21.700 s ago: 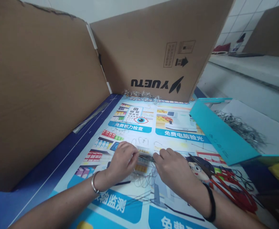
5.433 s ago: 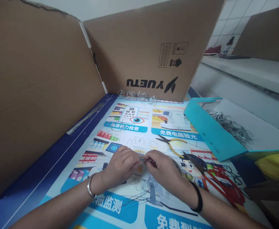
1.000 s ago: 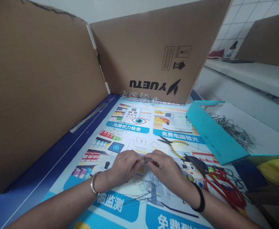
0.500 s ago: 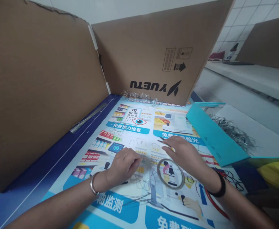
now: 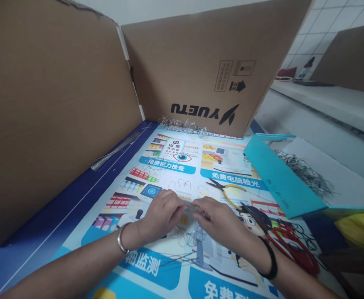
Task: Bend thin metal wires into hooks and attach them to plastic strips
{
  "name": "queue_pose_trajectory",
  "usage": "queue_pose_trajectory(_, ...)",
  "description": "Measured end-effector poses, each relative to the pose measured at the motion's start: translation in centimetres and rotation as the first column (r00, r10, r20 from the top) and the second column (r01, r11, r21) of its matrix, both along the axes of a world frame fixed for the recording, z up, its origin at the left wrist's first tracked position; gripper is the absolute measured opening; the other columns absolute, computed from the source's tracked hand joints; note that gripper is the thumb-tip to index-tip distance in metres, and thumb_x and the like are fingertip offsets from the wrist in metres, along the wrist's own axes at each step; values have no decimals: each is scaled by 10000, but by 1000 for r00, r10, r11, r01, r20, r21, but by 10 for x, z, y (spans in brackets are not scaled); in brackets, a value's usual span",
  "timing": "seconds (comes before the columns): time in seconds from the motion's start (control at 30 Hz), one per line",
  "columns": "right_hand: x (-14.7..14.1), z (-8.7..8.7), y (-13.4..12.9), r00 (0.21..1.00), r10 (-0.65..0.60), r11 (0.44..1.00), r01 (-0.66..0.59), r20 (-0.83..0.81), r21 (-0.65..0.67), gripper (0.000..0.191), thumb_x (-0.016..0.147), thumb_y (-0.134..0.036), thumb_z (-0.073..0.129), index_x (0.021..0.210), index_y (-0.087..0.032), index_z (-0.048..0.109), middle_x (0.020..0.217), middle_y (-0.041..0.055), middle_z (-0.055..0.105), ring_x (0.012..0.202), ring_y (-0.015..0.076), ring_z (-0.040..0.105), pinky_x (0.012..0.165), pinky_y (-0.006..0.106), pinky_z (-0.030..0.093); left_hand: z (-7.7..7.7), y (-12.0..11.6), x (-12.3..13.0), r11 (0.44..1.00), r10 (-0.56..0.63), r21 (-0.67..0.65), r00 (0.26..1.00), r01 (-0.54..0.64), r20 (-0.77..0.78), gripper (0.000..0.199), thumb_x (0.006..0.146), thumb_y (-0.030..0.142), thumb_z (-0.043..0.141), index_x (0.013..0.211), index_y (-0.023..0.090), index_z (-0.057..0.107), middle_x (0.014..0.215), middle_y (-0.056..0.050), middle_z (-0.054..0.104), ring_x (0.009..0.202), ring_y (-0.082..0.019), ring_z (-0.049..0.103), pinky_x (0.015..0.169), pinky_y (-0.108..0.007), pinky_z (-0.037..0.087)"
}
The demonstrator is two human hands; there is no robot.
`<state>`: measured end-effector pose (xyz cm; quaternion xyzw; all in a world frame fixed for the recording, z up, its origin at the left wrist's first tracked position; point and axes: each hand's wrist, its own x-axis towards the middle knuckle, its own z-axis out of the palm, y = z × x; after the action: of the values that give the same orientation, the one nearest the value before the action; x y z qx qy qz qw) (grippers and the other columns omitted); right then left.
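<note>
Basically: tiny wire bit, pinched btwn both hands

Main risk, prob.: the wire bit (image 5: 188, 204) looks thin & maybe springy, so an uneven tug could pop it loose; dropped, it'd get lost among the loose wires (image 5: 186, 241) on the desk (image 5: 45, 228) below. L hand (image 5: 166, 211) & R hand (image 5: 215, 216): fingers pressed together, pinching it from opp. sides; exact contact too blurred to tell. Pliers (image 5: 222, 187) lie apart, beyond R hand.

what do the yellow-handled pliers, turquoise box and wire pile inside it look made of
Pliers: dull dark head, probably steel; smooth yellow grips, likely plastic-coated. Turquoise box: smooth, matte-looking, perhaps cardboard, judging by its thin flat panels. Wire pile: thin grey strands with a slight shine, so probably metal.
</note>
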<state>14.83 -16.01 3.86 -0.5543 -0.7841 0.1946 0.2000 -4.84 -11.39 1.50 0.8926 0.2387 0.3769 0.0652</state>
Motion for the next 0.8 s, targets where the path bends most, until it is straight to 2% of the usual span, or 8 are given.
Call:
queue_pose_trajectory(0.1,-1,-2,2,999,-13,1000,13,-32,19,222,817,-189,511,1012,-200,617,876,43,647,809,174,602,695,273,449,0,2,0,996,-55,-67,998,55,9,64,890,141,445,839,176,464,743,-30,552,722,-162,479,679,-310,397)
queue_pose_trajectory(0.33,-2,-6,4,995,-5,998,12,-100,69,144,810,-148,488,863,-207,608,798,18,626,742,143,577,645,243,419,-1,5,0,974,-75,-212,997,75,5,116,925,209,412,849,172,491,746,-34,559,705,-157,491,662,-298,403)
queue_pose_trajectory(0.47,-2,-8,2,992,-1,996,12,-125,92,146,812,-141,481,832,-213,606,783,13,610,740,139,568,652,242,418,0,3,1,973,-82,-215,997,81,7,151,932,234,392,851,167,500,757,-45,570,711,-161,501,657,-297,419)
queue_pose_trajectory(0.8,-2,-10,2,989,18,991,3,-150,134,185,834,-153,442,857,-201,619,831,40,600,781,154,570,701,269,447,-1,0,4,981,8,-191,998,-19,-62,116,893,199,463,851,161,564,735,-33,606,699,-154,540,636,-280,438)
